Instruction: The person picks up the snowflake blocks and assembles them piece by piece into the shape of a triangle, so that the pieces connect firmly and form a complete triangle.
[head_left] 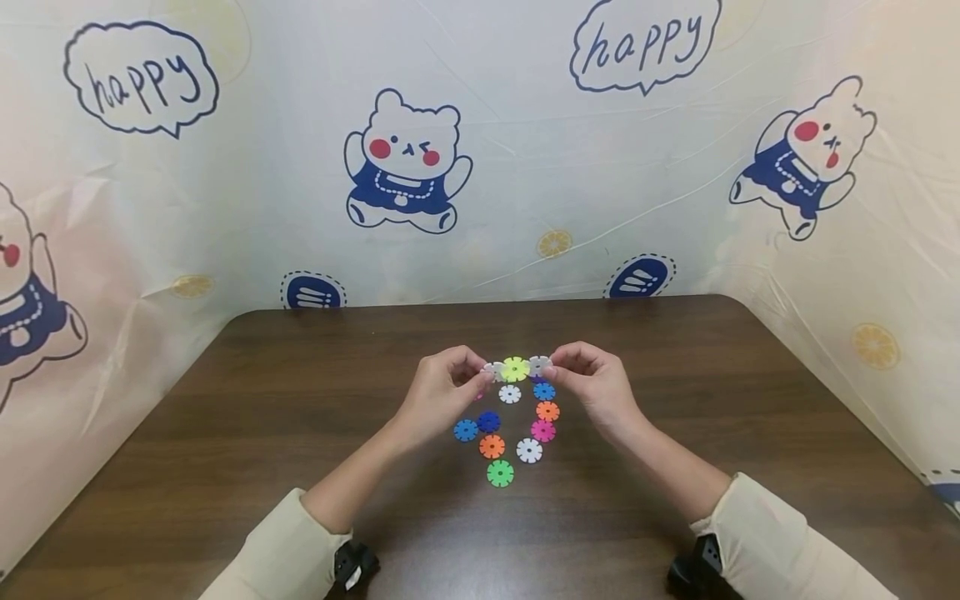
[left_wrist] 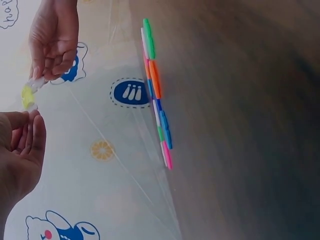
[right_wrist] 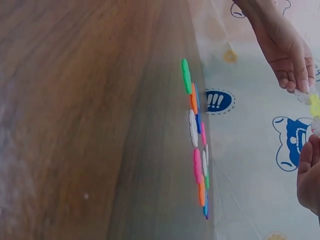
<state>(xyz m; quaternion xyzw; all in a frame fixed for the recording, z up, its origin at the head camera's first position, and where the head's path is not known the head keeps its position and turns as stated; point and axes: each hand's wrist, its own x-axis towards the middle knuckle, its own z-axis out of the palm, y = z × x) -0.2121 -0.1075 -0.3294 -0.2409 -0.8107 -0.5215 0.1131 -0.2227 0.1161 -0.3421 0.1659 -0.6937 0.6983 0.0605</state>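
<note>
Above the table, a yellow-green notched plastic disc is joined between two white notched discs, a left one and a right one. My left hand pinches the left white disc between thumb and fingers. The right white disc is pinched the same way by my right hand. Both wrist views show the short chain raised off the table, its yellow disc bridging the two hands. Fingertips cover the outer edges of the white discs.
Loose notched discs lie flat on the brown table below the hands: green, orange, light blue, dark blue, pink, white and several more. A printed cloth hangs behind the table.
</note>
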